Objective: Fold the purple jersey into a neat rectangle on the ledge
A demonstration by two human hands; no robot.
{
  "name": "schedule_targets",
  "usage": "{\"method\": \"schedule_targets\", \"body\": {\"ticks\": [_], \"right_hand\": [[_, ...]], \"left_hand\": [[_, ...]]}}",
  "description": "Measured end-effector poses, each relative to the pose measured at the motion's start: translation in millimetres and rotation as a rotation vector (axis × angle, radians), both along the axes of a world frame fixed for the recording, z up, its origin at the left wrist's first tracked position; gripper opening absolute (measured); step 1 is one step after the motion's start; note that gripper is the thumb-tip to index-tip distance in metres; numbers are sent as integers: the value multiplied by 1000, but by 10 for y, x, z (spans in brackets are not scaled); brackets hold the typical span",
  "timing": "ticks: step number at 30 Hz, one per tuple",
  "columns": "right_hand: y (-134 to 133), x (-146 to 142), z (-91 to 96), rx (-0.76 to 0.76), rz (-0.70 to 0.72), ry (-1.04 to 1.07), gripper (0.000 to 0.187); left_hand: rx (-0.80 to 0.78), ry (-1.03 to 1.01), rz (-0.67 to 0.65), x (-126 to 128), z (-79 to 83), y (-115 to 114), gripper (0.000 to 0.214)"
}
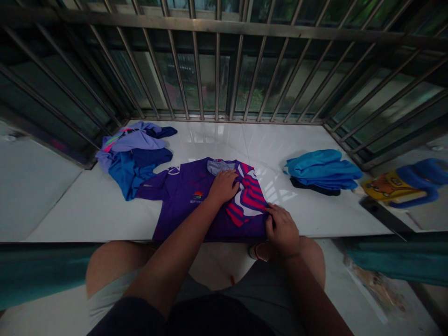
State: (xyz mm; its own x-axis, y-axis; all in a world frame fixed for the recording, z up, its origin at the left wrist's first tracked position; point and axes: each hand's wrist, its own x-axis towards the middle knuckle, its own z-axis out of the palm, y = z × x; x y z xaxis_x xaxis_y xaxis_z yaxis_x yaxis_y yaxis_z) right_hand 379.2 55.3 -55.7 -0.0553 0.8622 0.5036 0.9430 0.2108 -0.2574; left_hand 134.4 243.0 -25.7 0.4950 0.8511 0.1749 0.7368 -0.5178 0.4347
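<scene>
From the head view, a purple jersey [196,198] lay flat on the white counter [87,210], front and centre, its lower hem hanging at the counter's near edge. The left hand [224,185] was pressed palm-down on the jersey's upper middle, fingers together and curled slightly onto the pink-and-white striped panel just below the collar. The right hand [282,229] sat at the jersey's right lower corner, thumb and fingers pinching the cloth's edge right at the counter's rim. Left of the jersey, touching its sleeve, a loose heap of blue and lilac clothes [135,156] was piled up. Right of the jersey, well apart from it, a folded stack of turquoise clothes [324,170] rested over something dark. Farther right than the jersey, off the counter's end, a yellow and blue toy-like thing [402,184] showed, blurred. Behind the jersey, metal window bars [217,70] fenced the counter's far side.
</scene>
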Motion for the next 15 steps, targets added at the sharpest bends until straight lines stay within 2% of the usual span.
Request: {"method": "schedule_targets", "body": {"ticks": [15], "right_hand": [[-7, -13, 12, 9, -9, 13, 31]], "left_hand": [[-3, -13, 8, 4, 3, -5, 38]]}}
